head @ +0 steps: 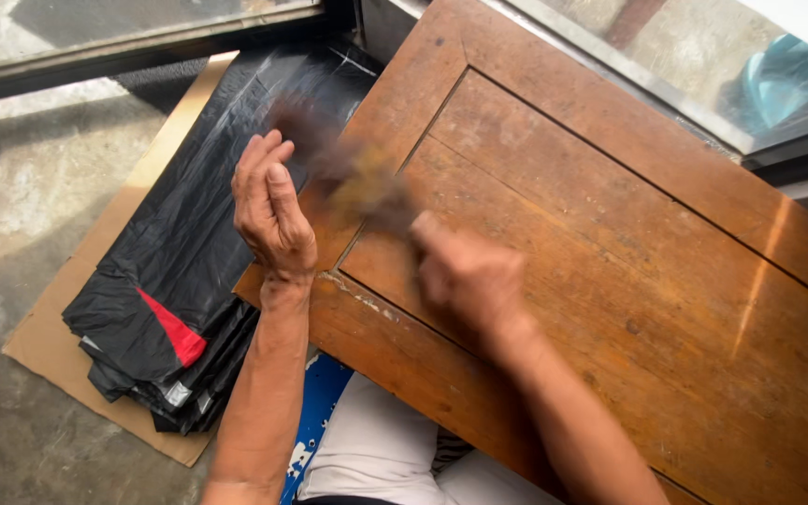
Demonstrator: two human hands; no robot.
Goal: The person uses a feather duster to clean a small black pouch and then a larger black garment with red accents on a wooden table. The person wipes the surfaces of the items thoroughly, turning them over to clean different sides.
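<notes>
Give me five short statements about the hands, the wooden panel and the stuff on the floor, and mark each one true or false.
1. The left hand rests at the edge of the brown wooden panel. True.
2. The right hand is sharp and at rest. False: it is blurred by motion, and so is the brownish thing at its fingertips.
3. Folded black plastic bags lie on a sheet of cardboard. True.
4. The black bags show a green patch. False: the patch is red.
5. The wooden panel is painted white. False: it is glossy brown wood with recessed framing.
</notes>
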